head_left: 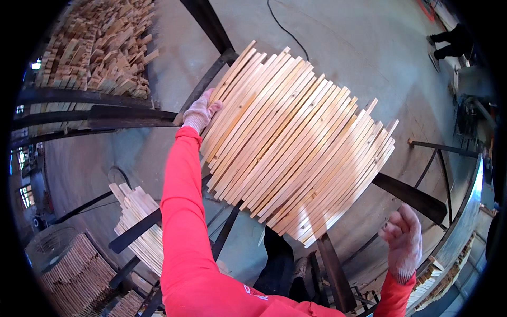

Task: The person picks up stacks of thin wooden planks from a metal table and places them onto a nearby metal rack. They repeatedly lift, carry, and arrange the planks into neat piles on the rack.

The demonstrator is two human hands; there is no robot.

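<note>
A broad layer of long, narrow wooden strips (296, 148) lies slantwise in front of me, side by side with uneven ends, on a dark metal frame (406, 198). My left hand (199, 112), in a pale glove, grips the leftmost strips at their outer edge. Its thumb rests near the top face, and the other fingers are partly hidden. Off the lower right side of the layer, my right hand (404, 243), also gloved, is raised in the air. Its fingers are loosely bent and apart from the wood, with nothing visible in them.
A big heap of short wood pieces (100, 47) fills the upper left beyond dark metal bars (95, 116). Another strip bundle (140, 222) sits at lower left, near stacked wood (79, 274). A black cable (288, 29) crosses the floor. Someone's dark-clothed legs (451, 42) show far right.
</note>
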